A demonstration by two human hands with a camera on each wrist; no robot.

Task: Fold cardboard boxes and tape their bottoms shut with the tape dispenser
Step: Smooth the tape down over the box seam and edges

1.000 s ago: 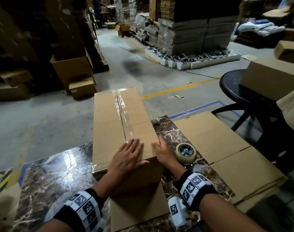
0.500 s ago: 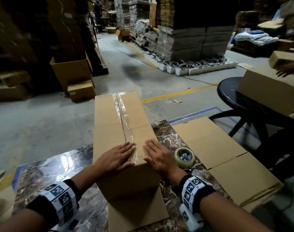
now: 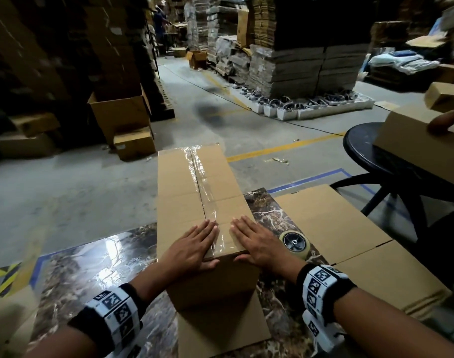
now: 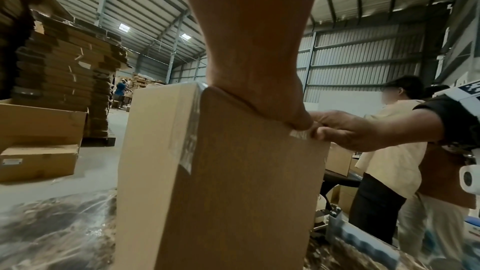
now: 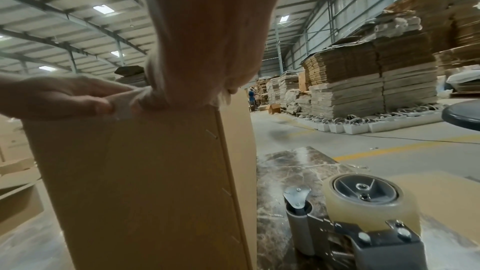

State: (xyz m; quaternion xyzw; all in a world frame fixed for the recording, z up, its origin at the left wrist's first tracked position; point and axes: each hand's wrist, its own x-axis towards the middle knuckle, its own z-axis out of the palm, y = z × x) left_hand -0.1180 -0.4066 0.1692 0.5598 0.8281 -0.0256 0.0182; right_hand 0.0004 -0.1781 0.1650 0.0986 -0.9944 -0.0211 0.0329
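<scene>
At frame centre a tall cardboard box (image 3: 208,202) stands on the marble surface (image 3: 91,275), its top seam covered by clear tape (image 3: 208,200). The left hand (image 3: 192,250) and right hand (image 3: 257,245) lie flat beside the tape, fingers straight, thumbs seemingly over the near edge, holding nothing. The tape dispenser (image 3: 293,241) sits right of the box.

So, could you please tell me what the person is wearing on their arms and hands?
Both hands, left and right, are bare, with no gloves or sleeves. Each wrist carries a black band covered with white squares printed with black square-code markers. A small white camera unit hangs under the right band.
</scene>
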